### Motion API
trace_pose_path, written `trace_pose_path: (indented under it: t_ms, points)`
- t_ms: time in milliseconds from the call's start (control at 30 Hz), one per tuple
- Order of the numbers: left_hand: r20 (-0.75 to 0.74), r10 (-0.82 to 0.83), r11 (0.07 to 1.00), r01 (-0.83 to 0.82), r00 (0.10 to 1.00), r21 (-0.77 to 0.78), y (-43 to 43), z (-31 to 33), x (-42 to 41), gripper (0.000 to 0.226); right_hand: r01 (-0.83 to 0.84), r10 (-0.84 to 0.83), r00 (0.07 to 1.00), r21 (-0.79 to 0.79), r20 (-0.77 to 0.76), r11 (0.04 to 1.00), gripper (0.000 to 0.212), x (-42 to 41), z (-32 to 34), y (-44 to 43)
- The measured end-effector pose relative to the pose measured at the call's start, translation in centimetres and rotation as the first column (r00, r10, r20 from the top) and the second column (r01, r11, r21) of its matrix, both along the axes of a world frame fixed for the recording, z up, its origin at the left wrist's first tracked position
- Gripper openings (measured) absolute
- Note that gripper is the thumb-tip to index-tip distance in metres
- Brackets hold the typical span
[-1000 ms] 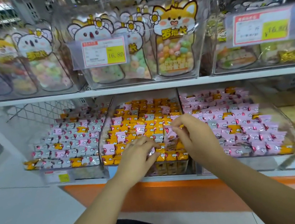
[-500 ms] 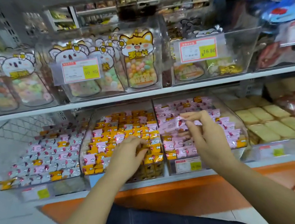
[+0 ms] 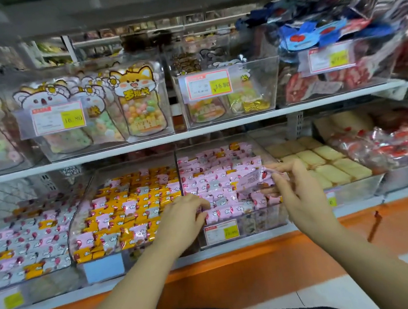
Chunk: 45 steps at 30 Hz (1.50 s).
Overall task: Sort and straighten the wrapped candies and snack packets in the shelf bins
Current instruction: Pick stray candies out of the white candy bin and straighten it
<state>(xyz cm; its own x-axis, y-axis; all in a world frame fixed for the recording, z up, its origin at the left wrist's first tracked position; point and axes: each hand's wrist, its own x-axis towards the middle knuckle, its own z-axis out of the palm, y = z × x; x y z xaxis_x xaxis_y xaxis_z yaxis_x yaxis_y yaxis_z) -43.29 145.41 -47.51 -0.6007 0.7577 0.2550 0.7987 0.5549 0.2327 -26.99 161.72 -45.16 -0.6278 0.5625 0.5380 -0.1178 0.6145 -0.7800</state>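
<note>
Clear bins of small wrapped candies line the lower shelf. The middle bin (image 3: 143,252) holds mostly orange candies mixed with pink ones. To its right, the pink-candy bin (image 3: 247,228) is nearly all pink. My right hand (image 3: 296,194) pinches a pink wrapped candy (image 3: 251,178) above the right part of that bin. My left hand (image 3: 182,217) rests with curled fingers on candies at the front left corner of the pink bin, beside the wall between the two bins. Whether it holds a candy is hidden.
A third bin (image 3: 27,243) of pink, grey and orange candies stands at far left. Pale yellow packets (image 3: 325,160) fill the bin right of the pink one. Animal-shaped candy bags (image 3: 138,103) sit in upper-shelf bins behind price tags. The shelf base (image 3: 236,265) is orange.
The view has swung right and closer. My right hand carried the pink candy from the middle bin over to the pink bin. My left hand followed, from the orange bin's front to the pink bin's corner.
</note>
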Motion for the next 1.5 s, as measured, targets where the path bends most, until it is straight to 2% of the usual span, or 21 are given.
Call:
trace_pose_path:
  t_ms: [367, 500, 600, 700, 800, 933, 1067, 1133, 1233, 1367, 1500]
  points:
    - [0.041, 0.056, 0.998, -0.056, 0.998, 0.004, 2.8, 0.2, -1.2, 0.022, 0.014, -0.012, 1.0, -0.121, 0.02, 0.993, 0.01, -1.0, -0.9, 1.5]
    - [-0.034, 0.056, 0.992, -0.059, 0.998, -0.107, 4.1, 0.3, -2.1, 0.023, -0.009, 0.006, 1.0, -0.169, -0.013, 0.986, 0.01, -2.5, -1.2, 1.4]
    - [0.004, 0.073, 0.981, -0.071, 0.997, -0.182, 4.6, 0.0, -2.5, 0.024, -0.028, 0.023, 0.999, -0.187, -0.027, 0.982, 0.01, -3.3, -1.6, 1.1]
    - [0.059, 0.078, 0.984, -0.067, 0.995, -0.164, 4.8, -0.3, -2.7, 0.02, -0.017, 0.005, 0.998, -0.197, -0.065, 0.98, 0.008, -4.0, -1.8, 0.7]
    - [0.017, 0.06, 0.99, -0.057, 0.998, -0.129, 4.8, -0.6, -2.6, 0.014, -0.016, 0.002, 0.998, -0.204, -0.066, 0.979, 0.006, -4.9, -2.0, 0.3]
    - [-0.024, 0.065, 0.99, -0.068, 0.998, -0.12, 4.9, -0.7, -2.5, 0.022, -0.004, -0.011, 0.998, -0.222, -0.066, 0.975, 0.003, -6.0, -2.2, 0.0]
    - [-0.077, 0.038, 0.995, -0.044, 0.996, -0.086, 4.8, -1.0, -2.5, 0.026, 0.045, -0.04, 0.999, -0.178, 0.035, 0.983, 0.024, -6.8, -2.1, -0.3]
    - [-0.06, 0.012, 0.998, -0.016, 0.998, -0.058, 4.7, -1.1, -2.7, 0.029, 0.087, -0.084, 0.996, -0.18, 0.024, 0.98, 0.025, -7.0, -2.1, -0.3]
    - [-0.02, -0.013, 1.0, 0.014, 1.0, 0.028, 4.5, -0.7, -2.8, 0.026, 0.127, -0.155, 0.986, -0.304, -0.069, 0.944, 0.022, -7.3, -1.9, -0.5]
    - [0.026, -0.039, 0.961, 0.031, 0.999, 0.274, 3.4, 0.5, -2.9, 0.011, 0.105, -0.168, 0.975, -0.372, -0.144, 0.922, 0.017, -8.2, -2.0, -0.9]
    - [0.14, -0.068, 0.873, -0.009, 0.988, 0.488, 2.3, 1.1, -3.3, 0.012, 0.107, -0.159, 0.98, -0.355, -0.121, 0.929, 0.016, -8.7, -2.4, -1.3]
